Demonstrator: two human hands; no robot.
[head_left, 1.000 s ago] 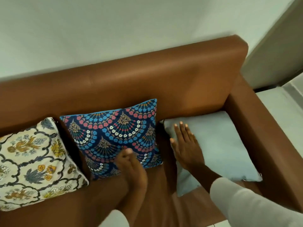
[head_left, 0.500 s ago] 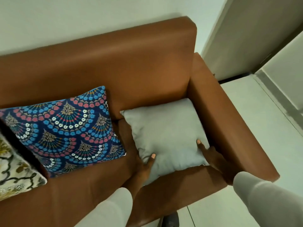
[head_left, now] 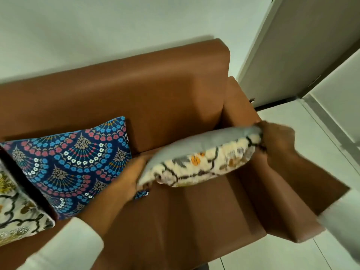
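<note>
Grey on its upper face and cream-floral on the face tipped toward me, the two-sided cushion (head_left: 198, 156) is off the sofa seat (head_left: 185, 221) and slung between both hands, with no part of it resting on the leather that I can see. I have the left hand (head_left: 130, 176) at its lower near corner, fingers wrapped under the edge and out of sight. The right hand (head_left: 276, 139) is curled round the far upper corner. That side is motion-blurred, so I read it as a grip but can't make out individual fingers.

What matters for placing it is the axis. The cushion's long line runs hand to hand, low at the left hand and climbing toward the right. The nook where the backrest (head_left: 136, 90) meets the armrest (head_left: 239, 106) lies straight beyond it. The right hand is the nearer one to that nook and sits just above the armrest.

I judge this to be mid-turn — printed face coming round — with the set-down against the backrest not yet made.

Just outside the left hand the blue fan-patterned cushion (head_left: 72, 162) leans on the backrest, its bottom corner peeking out beneath my left wrist. Whether they touch I can't tell. Further out on that side lies a cream floral cushion (head_left: 17, 211).
</note>
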